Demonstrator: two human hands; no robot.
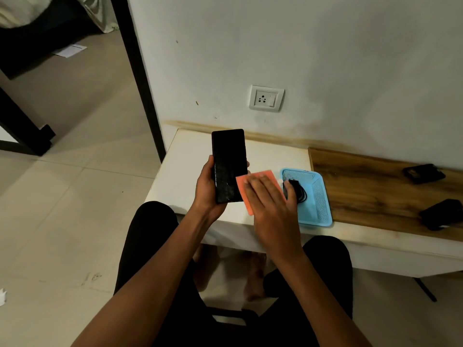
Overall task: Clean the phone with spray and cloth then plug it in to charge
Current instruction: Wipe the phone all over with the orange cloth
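A: Status of phone [228, 166]?

B: Held upright at frame centre, clear of the white tabletop [275, 156]. Gripped at its lower half by left hand [208, 191], thumb on the left edge, fingertips curled round the right edge. Dark glass screen facing the camera, speckled with fine droplets over the lower part.

A: Right hand [270, 204]?

B: Laid flat, fingers straight, on orange cloth [253, 181], just right of the phone. Cloth edge overlapping the phone's lower right corner. Not clenched; whether the cloth lies on the table or rides on the palm, cannot tell.

A: Procedure for wiping?

B: Probably best done as follows. Keep firm left-hand grip on the edges only, off the glass. Draw cloth across screen in straight overlapping passes, wet area first. Apply light, even pressure; avoid pushing liquid toward the bottom port. Finish with a dry part of the cloth.

A: Materials?

B: Phone: rigid, flat, glossy slab, rounded corners; slippery when wet. Cloth: thin, matt, rectangular, likely limp. Blue basket [318, 201], right of cloth: perforated plastic, holding black charger with coiled cable [297, 190]. Wall socket [266, 98], above centre: white, three-pin, with switch.

A: Spray bottle?

B: Not identifiable in view.
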